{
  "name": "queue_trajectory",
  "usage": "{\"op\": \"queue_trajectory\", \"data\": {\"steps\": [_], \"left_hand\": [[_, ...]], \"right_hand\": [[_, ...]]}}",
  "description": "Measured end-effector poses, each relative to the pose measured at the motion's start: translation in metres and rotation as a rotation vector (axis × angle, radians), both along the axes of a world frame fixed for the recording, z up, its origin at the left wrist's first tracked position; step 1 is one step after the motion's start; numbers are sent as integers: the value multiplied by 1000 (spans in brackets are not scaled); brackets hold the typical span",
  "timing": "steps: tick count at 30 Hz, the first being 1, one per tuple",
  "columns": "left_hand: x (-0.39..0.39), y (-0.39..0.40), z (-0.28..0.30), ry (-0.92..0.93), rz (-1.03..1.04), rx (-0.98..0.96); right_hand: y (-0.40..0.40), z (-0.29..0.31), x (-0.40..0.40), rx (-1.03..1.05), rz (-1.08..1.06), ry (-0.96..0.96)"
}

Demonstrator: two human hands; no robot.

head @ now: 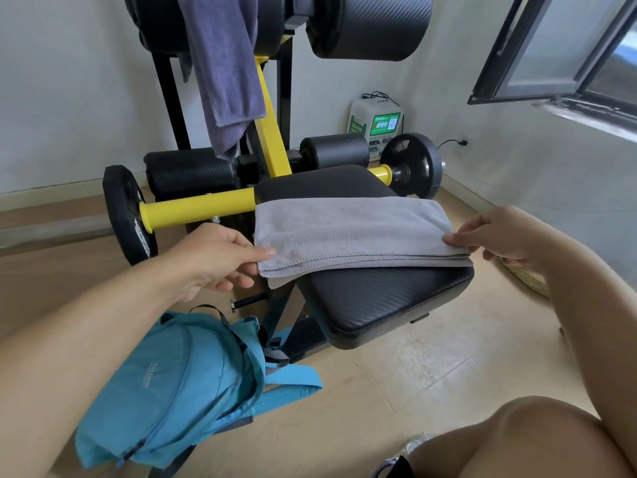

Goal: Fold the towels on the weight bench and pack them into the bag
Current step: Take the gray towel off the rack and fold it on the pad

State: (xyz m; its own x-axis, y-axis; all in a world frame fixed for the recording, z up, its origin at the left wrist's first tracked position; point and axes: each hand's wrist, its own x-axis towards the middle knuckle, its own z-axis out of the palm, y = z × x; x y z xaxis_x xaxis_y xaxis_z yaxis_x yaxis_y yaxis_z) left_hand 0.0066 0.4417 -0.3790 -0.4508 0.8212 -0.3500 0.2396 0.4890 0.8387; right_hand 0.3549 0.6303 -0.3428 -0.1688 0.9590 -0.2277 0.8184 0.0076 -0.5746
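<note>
Grey towel (348,229) lies folded in layers across the black padded worktop (389,298) of the weight bench. Both hands act on it: the left hand (220,257) pinches the near-left corner, and the right hand (496,232) pinches the right edge. A purple towel (224,63) hangs from the upper pads. The blue bag (179,384) rests on the floor, left of the worktop.

Bright, soft daylight from the window (565,53), sharp focus, wide-angle bending at edges.
</note>
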Motion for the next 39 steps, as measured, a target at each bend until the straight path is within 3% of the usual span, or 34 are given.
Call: {"op": "queue_trajectory", "data": {"steps": [12, 18, 29, 39], "left_hand": [[2, -2, 3, 55, 5, 10], [3, -1, 7, -168, 10, 11], [10, -3, 24, -595, 32, 184], [6, -2, 19, -618, -21, 75]], "right_hand": [[2, 1, 1, 20, -5, -11], [0, 2, 1, 45, -40, 59], [0, 5, 1, 26, -59, 169], [4, 6, 6, -17, -23, 134]]}}
